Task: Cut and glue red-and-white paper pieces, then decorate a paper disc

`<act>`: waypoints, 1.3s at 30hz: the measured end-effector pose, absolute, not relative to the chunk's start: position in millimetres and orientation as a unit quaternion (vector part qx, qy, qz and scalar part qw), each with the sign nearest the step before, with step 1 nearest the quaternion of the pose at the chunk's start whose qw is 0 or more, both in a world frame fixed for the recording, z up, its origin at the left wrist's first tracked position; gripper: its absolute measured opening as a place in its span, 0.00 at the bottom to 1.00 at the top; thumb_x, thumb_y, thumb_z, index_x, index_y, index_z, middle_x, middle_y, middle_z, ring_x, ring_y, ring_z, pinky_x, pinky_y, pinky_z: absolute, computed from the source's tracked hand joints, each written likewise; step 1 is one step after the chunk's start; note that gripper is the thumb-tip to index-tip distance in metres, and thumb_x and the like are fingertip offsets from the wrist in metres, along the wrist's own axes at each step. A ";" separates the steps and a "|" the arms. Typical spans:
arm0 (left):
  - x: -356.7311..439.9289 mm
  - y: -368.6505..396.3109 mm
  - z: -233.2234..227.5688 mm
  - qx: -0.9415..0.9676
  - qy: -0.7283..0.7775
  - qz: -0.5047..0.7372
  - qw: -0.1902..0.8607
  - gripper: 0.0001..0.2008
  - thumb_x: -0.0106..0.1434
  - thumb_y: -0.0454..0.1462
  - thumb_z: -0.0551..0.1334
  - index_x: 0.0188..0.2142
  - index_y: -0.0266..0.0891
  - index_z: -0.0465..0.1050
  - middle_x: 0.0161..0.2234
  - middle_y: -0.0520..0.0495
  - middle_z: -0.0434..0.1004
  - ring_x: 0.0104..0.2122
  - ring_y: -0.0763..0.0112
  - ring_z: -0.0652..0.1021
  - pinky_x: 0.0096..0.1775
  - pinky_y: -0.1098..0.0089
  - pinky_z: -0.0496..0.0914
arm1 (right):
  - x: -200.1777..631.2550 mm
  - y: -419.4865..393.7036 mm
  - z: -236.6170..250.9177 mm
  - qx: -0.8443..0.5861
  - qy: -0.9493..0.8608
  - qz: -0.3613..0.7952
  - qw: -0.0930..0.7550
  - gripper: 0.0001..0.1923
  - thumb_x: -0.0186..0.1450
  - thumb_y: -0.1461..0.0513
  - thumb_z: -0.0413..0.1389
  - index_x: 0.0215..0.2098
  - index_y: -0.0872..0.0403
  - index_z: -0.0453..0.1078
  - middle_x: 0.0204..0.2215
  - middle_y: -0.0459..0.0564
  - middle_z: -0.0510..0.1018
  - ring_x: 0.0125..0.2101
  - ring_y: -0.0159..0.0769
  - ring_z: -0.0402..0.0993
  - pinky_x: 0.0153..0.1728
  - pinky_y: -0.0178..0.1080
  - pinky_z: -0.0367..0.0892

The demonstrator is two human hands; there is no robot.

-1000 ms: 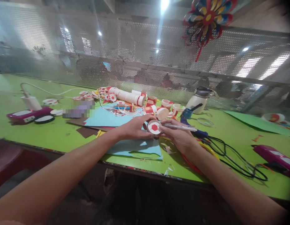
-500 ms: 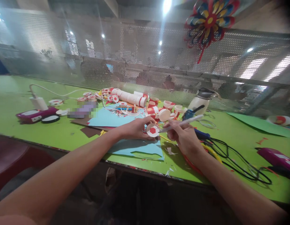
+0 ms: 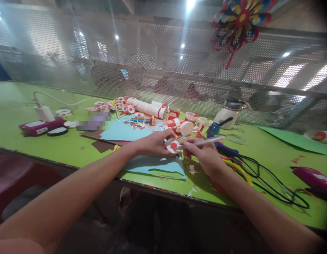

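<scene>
My left hand (image 3: 154, 143) holds a small white paper cup (image 3: 173, 145) turned so its round bottom, with a red hexagon on it, faces me. My right hand (image 3: 203, 155) grips a white pen (image 3: 203, 141) whose tip rests against the cup's bottom. Both hands hover just above a light blue paper sheet (image 3: 155, 165) near the front edge of the green table (image 3: 60, 151).
Behind the hands lie a stack of paper cups (image 3: 146, 107), cut red-and-white cups, blue and brown paper and scraps. A white bottle (image 3: 226, 114), a blue glue gun (image 3: 218, 141) and black cables (image 3: 269, 183) are to the right. A charger and purple devices (image 3: 37, 127) sit left. A perforated screen stands behind.
My right hand has swung the pen from lying flat across the fingers to a writing grip, bringing its tip onto the cup's bottom. My left hand keeps holding the cup.
</scene>
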State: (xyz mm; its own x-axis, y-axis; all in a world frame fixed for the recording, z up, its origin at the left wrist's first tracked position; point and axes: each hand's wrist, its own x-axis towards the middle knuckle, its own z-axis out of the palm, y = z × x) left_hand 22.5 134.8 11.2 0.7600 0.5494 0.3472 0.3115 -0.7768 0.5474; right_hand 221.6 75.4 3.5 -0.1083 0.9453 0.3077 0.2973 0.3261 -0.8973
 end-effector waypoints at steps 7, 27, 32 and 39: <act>22.2 133.2 12.8 0.907 0.246 0.252 0.230 0.23 0.51 0.47 0.65 0.44 0.40 0.65 0.39 0.46 0.75 0.36 0.65 0.74 0.36 0.67 0.67 | 219.9 72.2 8.6 -0.462 -0.672 0.325 0.479 0.09 0.61 0.58 0.55 0.28 0.55 0.72 0.17 0.44 0.73 0.18 0.28 0.65 0.22 0.35 0.63; 22.7 135.9 9.9 0.910 0.236 0.255 0.225 0.22 0.51 0.44 0.65 0.45 0.40 0.66 0.40 0.45 0.74 0.36 0.66 0.73 0.35 0.67 0.67 | 218.1 73.0 8.6 -0.485 -0.665 0.329 0.464 0.10 0.60 0.56 0.56 0.26 0.54 0.71 0.17 0.44 0.73 0.18 0.28 0.65 0.22 0.35 0.62; 22.7 135.3 10.4 0.910 0.238 0.253 0.226 0.22 0.51 0.44 0.65 0.44 0.40 0.66 0.39 0.45 0.74 0.36 0.66 0.73 0.35 0.67 0.67 | 216.4 71.5 10.9 -0.489 -0.659 0.330 0.466 0.10 0.58 0.56 0.57 0.24 0.54 0.71 0.16 0.44 0.72 0.17 0.28 0.64 0.20 0.35 0.62; 23.1 135.4 10.1 0.911 0.243 0.252 0.219 0.21 0.51 0.44 0.65 0.44 0.40 0.66 0.37 0.46 0.74 0.33 0.68 0.73 0.33 0.69 0.66 | 215.3 70.4 11.9 -0.503 -0.650 0.328 0.466 0.10 0.58 0.57 0.57 0.23 0.54 0.71 0.15 0.43 0.72 0.17 0.27 0.64 0.20 0.34 0.62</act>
